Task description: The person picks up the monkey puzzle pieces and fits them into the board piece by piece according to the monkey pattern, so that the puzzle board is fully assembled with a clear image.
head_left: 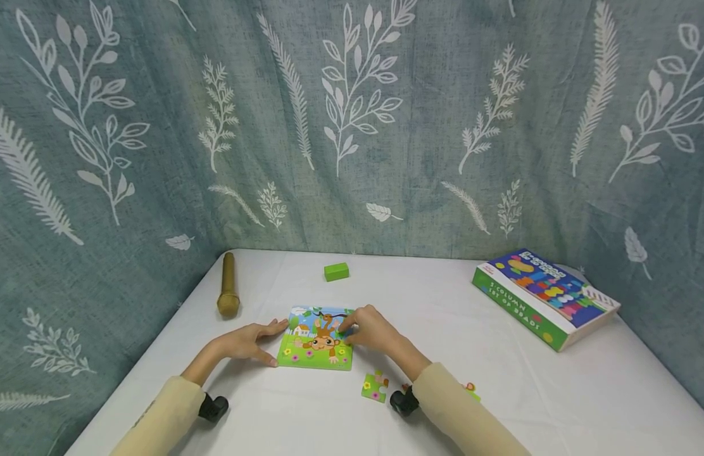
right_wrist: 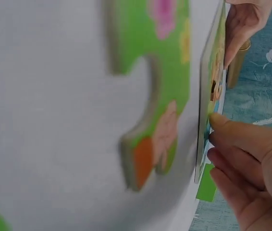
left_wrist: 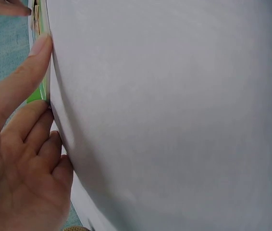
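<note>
A puzzle board (head_left: 312,361) with a monkey hanging over a green meadow lies flat on the white table. My left hand (head_left: 246,342) rests at its left edge, thumb near the lower corner and the other fingers spread toward the upper one. At the board's right side, my right hand (head_left: 375,329) pinches a small puzzle piece (head_left: 343,331), mostly covered by the fingers, against the picture. One loose puzzle piece (head_left: 375,387), green with flowers, lies nearer to me and looms large in the right wrist view. More loose pieces (head_left: 471,391) are partly hidden by my right sleeve.
A gold-brown toy microphone (head_left: 228,285) lies at the back left. Behind the board sits a green block (head_left: 336,272). A bead-set box (head_left: 546,294) stands at the right. Patterned curtains (head_left: 352,126) border the table at the back and sides.
</note>
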`<state>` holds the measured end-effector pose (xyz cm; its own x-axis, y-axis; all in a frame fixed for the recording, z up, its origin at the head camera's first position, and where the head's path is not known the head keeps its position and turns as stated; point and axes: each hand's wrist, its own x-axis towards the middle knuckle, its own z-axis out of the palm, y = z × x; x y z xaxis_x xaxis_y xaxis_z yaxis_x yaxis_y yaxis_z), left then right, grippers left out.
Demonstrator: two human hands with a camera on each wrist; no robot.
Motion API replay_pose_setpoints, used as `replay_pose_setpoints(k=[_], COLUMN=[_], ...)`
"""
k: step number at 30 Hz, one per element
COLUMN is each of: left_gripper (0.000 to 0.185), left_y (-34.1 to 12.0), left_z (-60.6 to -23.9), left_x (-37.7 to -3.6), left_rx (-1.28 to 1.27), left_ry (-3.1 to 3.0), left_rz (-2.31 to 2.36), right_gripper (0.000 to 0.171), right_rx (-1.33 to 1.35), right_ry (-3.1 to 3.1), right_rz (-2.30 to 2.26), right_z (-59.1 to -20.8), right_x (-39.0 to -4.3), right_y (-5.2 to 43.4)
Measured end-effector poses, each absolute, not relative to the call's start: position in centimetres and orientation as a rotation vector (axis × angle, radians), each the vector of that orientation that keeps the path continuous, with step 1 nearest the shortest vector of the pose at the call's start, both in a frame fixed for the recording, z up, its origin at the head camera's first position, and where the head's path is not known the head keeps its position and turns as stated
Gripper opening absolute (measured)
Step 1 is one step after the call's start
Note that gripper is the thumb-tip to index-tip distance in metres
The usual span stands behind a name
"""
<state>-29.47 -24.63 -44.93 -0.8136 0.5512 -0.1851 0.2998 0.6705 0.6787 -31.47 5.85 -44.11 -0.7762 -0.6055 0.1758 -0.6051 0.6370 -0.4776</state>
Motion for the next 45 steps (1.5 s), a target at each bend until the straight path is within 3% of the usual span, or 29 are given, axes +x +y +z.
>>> replay_pose_setpoints(k=[8, 28, 36, 45], left_gripper=[0.089, 0.090, 0.090, 0.090], left_y=[-24.7, -24.6, -24.6, -24.7], left_z=[-45.1, -44.9, -45.0, -45.1], left_x=[-29.6, -29.6, -29.6, -29.7], left_rx=[0.691, 0.688, 0.679, 0.690], left_ry=[2.509, 2.506, 2.510, 2.508], left_rz=[0.914, 0.926, 0.918, 0.930], right_gripper=[0.023, 0.015, 0.022, 0.022], right_rx=[-1.171, -1.116, -1.167, -1.040], right_ry=[2.745, 2.829, 2.770, 2.822], right_rz=[-0.830, -0.638, -0.645, -0.729], right_z=[-43.8, -43.7, -43.8, -43.9], right_x=[-32.1, -32.4, -32.4, -32.4], right_y=[4.8, 4.2, 5.0, 6.5])
